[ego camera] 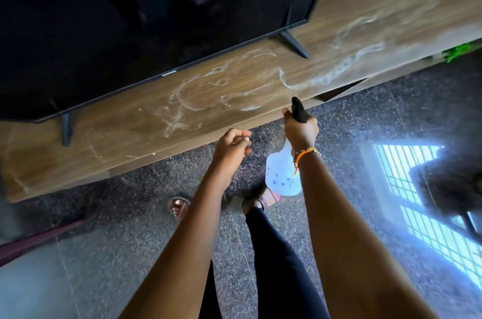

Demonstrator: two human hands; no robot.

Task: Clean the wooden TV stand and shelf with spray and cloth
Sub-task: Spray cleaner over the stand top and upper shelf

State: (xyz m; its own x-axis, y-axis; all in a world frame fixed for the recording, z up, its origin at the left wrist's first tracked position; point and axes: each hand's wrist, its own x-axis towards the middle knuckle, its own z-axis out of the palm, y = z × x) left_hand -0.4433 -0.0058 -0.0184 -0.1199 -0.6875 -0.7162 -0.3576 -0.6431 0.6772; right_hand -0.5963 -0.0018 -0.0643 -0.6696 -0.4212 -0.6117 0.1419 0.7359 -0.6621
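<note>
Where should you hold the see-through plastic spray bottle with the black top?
Hold the see-through plastic spray bottle at its narrow neck under the black top, coming from behind, as the right hand does. The nozzle then points toward the wooden TV stand.

I see my right hand (300, 128) gripping the black head of a pale spray bottle (283, 175), nozzle aimed at the wooden TV stand (130, 141). Wet streaks (187, 99) cross its top below the television (130, 18). My left hand (232, 143), fingers (243, 136) loosely curled, holds nothing, above the speckled floor (130, 227).
</note>
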